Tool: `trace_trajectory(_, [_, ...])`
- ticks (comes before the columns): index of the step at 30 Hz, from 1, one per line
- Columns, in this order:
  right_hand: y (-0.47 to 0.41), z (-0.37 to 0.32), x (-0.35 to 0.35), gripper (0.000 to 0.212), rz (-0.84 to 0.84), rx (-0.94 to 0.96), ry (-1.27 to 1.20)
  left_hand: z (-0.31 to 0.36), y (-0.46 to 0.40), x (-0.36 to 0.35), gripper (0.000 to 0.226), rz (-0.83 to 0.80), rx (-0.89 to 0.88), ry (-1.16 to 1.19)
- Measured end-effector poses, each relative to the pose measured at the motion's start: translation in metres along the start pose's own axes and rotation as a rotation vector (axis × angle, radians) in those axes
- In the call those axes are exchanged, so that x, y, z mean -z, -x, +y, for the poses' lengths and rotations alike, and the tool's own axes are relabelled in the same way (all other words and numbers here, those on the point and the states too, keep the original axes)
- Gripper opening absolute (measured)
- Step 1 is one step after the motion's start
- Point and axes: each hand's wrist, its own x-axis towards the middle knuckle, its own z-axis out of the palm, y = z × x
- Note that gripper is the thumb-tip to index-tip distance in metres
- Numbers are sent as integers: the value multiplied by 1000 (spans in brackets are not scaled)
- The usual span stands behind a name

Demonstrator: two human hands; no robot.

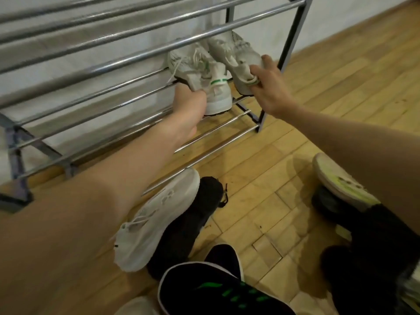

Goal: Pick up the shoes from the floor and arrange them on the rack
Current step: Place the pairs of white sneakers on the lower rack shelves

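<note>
Both white sneakers sit on the rack point(127, 62), toes toward the wall: left hand point(189, 103) grips one heel point(218, 96), right hand point(269, 84) pinches the other point(243, 80) (more shoes wait behind on the floor).

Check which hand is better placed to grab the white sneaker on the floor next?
Left, probably. The left hand and right hand each grip a white shoe on the rack, but the left forearm passes directly beside the white sneaker; the right would cross over.
</note>
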Motion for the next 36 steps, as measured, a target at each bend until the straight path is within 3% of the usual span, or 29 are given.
trace_trajectory(5, [5, -2, 5, 38, -30, -100, -130, 6, 12, 6, 29, -27, -27, -113])
trace_trajectory(8, [28, -11, 3, 74, 33, -265, -258, 4, 39, 27, 29, -59, -215, -515])
trace_trajectory(11, [82, -33, -14, 68, 248, -308, -182, -12, 83, 56, 20, -61, -477, -579])
trace_trajectory(14, [142, -52, -39, 55, 129, -190, -237, -44, 120, 88, 20, -54, -656, -625])
trace_trajectory(17, [187, -65, -66, 52, -93, -219, -286, -84, 139, 116, 18, -149, -407, -693])
trace_trajectory(21, [222, -81, -89, 52, -222, -407, -390, -125, 154, 148, 18, -94, -159, -730])
trace_trajectory(26, [239, -91, -97, 57, -381, -441, -346, -151, 157, 169, 79, -169, 122, -1058])
trace_trajectory(30, [237, -96, -100, 60, -434, -592, -379, -157, 152, 178, 111, -220, 313, -1141])
trace_trajectory(33, [238, -103, -103, 62, -492, -726, -463, -157, 150, 183, 116, -235, 363, -1065])
trace_trajectory(36, [234, -108, -114, 67, -524, -891, -667, -158, 150, 185, 104, -209, 371, -951])
